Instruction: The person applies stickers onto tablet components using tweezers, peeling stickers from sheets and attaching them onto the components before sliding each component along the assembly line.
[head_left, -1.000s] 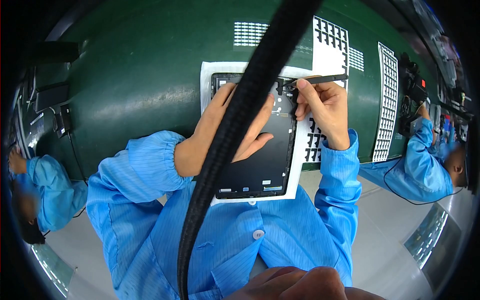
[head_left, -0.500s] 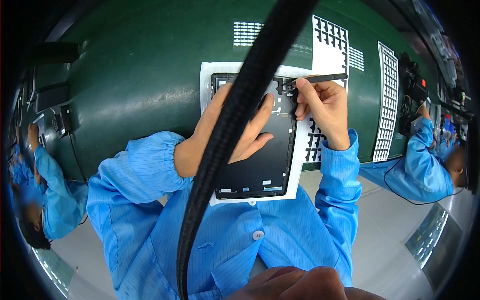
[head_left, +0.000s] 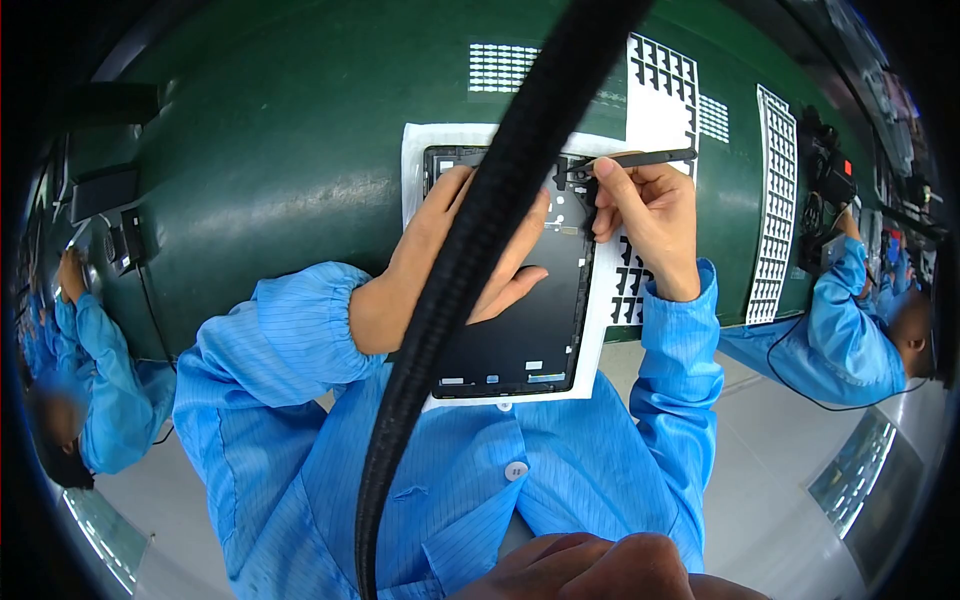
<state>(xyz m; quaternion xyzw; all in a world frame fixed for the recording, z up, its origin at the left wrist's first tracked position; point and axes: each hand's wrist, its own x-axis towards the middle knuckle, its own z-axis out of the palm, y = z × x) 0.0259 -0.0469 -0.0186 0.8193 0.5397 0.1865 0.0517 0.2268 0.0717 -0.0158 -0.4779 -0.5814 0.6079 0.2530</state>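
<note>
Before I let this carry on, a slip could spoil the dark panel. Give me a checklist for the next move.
1. Dark panel lying on the white sheet: ok.
2. Left hand over the panel: ok.
3. Black tool gripped in the right hand: ok.
4. Tool tip touching the panel: cannot tell, too small to judge.
5. Unblocked camera view of the work: not ok, the black cord hides part of the left hand and panel.
6. Sheet of black pieces within reach: ok, probably, just beyond the tool.
</note>
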